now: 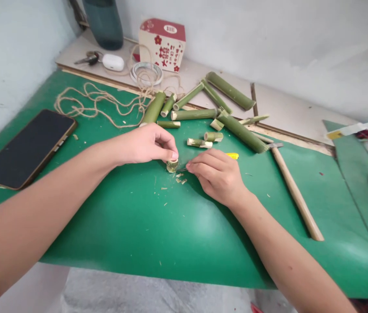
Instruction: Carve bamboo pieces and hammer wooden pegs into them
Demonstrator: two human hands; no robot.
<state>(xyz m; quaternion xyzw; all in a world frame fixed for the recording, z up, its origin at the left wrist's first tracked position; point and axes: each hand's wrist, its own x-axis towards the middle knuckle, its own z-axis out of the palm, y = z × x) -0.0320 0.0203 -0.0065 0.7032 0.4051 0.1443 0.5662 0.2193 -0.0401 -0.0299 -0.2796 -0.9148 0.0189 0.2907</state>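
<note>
My left hand (151, 145) pinches a short bamboo piece (172, 166) between thumb and fingers, its cut rim facing up, just above or on the green mat. Close by on the right, my right hand (218, 174) is closed around a utility knife (232, 155). The knife's yellow end sticks out behind the hand, and a thin blade shows at the fingertips, pointing toward the bamboo piece; I cannot tell if it touches. Small bamboo shavings (180, 178) lie under the blade. Two small bamboo offcuts (199, 143) rest just beyond my hands.
Several green bamboo lengths (195, 114) lie at the back of the green mat (131, 226). A hammer (296, 191) lies on the right, a phone (29, 148) on the left. Twine (95, 100), a tape roll (147, 74), a box (162, 43) and a bottle (104, 24) are behind.
</note>
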